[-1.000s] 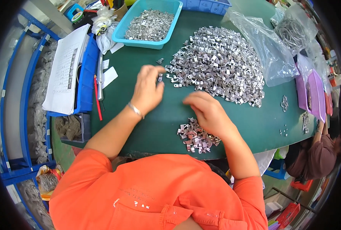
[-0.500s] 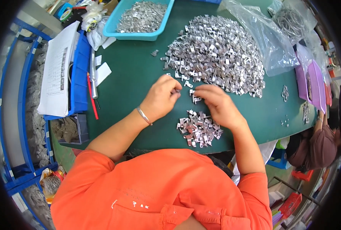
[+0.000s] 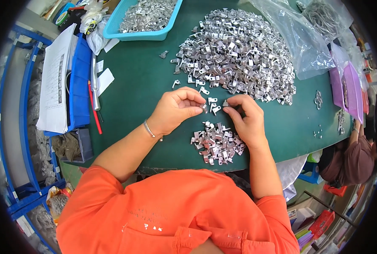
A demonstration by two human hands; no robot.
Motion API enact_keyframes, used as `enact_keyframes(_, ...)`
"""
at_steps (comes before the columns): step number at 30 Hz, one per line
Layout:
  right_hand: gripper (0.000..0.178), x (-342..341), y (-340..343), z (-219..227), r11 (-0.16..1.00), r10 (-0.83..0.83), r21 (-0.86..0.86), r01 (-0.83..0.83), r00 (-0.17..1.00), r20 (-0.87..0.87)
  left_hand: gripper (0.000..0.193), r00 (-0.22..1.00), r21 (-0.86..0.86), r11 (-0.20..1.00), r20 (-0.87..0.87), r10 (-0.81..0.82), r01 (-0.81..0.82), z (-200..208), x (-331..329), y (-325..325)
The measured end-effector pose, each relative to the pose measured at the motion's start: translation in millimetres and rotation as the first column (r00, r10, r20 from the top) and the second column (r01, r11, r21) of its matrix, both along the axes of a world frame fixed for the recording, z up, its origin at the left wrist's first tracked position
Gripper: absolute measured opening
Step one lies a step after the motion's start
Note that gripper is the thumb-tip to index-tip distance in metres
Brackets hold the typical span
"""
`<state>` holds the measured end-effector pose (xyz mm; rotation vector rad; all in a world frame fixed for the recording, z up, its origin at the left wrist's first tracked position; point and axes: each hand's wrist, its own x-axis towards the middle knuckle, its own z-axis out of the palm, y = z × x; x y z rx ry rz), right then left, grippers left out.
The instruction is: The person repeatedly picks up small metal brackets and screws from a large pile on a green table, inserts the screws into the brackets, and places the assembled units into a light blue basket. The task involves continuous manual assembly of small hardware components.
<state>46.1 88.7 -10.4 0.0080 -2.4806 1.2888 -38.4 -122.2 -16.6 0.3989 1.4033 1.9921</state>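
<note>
My left hand (image 3: 176, 108) pinches a small metal bracket (image 3: 204, 107) between thumb and fingertips. Opposite it, my right hand (image 3: 248, 120) grips another small metal bracket (image 3: 225, 103) at its fingertips. A few loose brackets (image 3: 212, 100) lie on the green tabletop in the gap between both hands. Just below them, nearer to me, is a small heap of brackets (image 3: 218, 144). Beyond my hands rises a large pile of the same silvery L-shaped brackets (image 3: 239, 53).
A turquoise tray (image 3: 144, 36) of small metal parts stands at the far left. Left of me are a blue bin (image 3: 79, 84) with papers, a red pen (image 3: 95, 112) and a metal rod (image 3: 95, 91). Clear plastic bag (image 3: 300, 42) and purple basket (image 3: 353, 93) lie right. A co-worker (image 3: 353, 156) sits beyond.
My right hand has drawn back slightly from the loose brackets and now holds one up at its fingertips. My left hand has turned its bracket into view. The whole view has shifted a little.
</note>
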Motion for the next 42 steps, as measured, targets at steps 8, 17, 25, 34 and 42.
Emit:
enact_keyframes(8,0.041,9,-5,-6,0.878,0.104,-0.458,-0.141,0.989,-0.107,0.022,0.983,0.118,0.991,0.165,-0.084,0.065,2,3,0)
enact_keyframes(17,0.026,11,0,-1,0.831,0.220,-0.483,-0.277,0.960,-0.172,0.013,0.965,0.047,0.975,-0.162,-0.207,0.217,3,2,-5)
enact_keyframes(25,0.016,5,10,7,0.947,0.322,0.071,-0.315,0.933,-0.161,0.012,0.666,-0.343,0.932,-0.669,-0.330,0.117,16,9,-3)
enact_keyframes(34,0.009,-1,-1,-3,0.944,0.164,0.300,-0.135,0.984,-0.075,0.041,0.409,-0.395,0.872,-0.875,-0.260,-0.289,-2,8,14)
enact_keyframes(42,0.004,5,13,1,0.982,0.173,-0.096,-0.165,0.982,0.079,0.027,0.431,-0.374,0.873,-0.875,-0.220,-0.314,-3,11,17)
